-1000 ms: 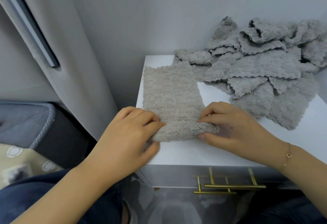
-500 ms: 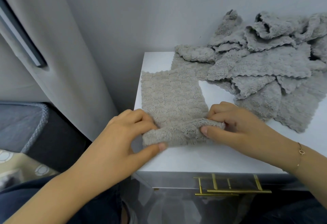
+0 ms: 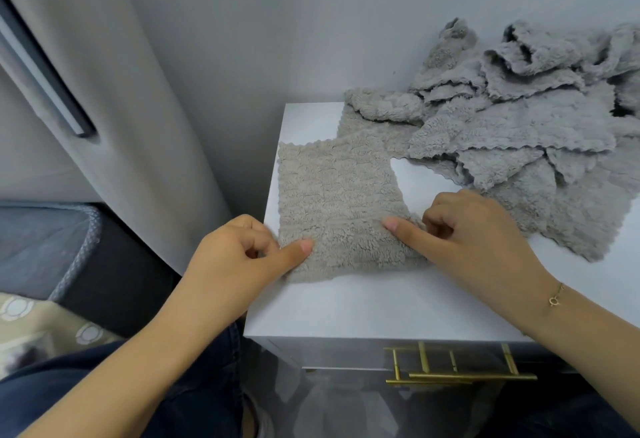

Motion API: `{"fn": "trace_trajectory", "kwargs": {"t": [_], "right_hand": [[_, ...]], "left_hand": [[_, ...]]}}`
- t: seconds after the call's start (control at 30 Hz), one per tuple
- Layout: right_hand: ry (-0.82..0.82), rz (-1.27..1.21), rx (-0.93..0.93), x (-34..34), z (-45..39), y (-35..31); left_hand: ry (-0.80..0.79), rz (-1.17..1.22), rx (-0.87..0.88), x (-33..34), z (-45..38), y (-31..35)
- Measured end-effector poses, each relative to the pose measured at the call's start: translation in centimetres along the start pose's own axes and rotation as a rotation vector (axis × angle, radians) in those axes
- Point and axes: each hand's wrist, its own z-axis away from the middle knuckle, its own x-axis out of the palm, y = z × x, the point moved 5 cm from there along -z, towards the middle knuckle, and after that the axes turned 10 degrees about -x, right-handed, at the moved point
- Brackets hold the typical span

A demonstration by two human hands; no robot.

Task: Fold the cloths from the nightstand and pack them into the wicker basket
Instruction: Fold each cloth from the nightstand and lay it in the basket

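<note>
Folding was under way on one beige, fleecy, scallop-edged cloth that lay flat on the front left part of the white nightstand worktop. Its near edge looked doubled over towards the far edge, so the fold was judged part made, not finished.

Left hand: fingers curled, thumb pressed against them, pinching the near left corner of the cloth. Right hand: fingers curled, thumb stretched out flat onto the near right part of the cloth, holding the doubled layer down. Neither hand was spread.

The heap of unfolded grey fleecy cloths covered the back and right of the worktop; its nearest edge touched the far right corner of the cloth in hand. Count of cloths in the heap could not be told, but there were clearly several.

No wicker basket was in view, so nothing could be said of what was already packed. No finished folded cloth was visible on the worktop.

Judgement: early stage as far as visible. Left to do: complete this fold, likely one more fold across, then pack; then the whole heap.
</note>
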Motion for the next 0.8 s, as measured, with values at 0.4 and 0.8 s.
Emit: {"fn": "trace_trajectory", "kwargs": {"t": [0.4, 0.8], "right_hand": [[0.05, -0.056, -0.386, -0.9, 0.5, -1.9], [-0.075, 0.118, -0.387, 0.1, 0.9, -1.6]], "left_hand": [[0.261, -0.552, 0.72, 0.3, 2.1, 2.4], [0.084, -0.644, 0.655, 1.1, 1.4, 1.2]]}}
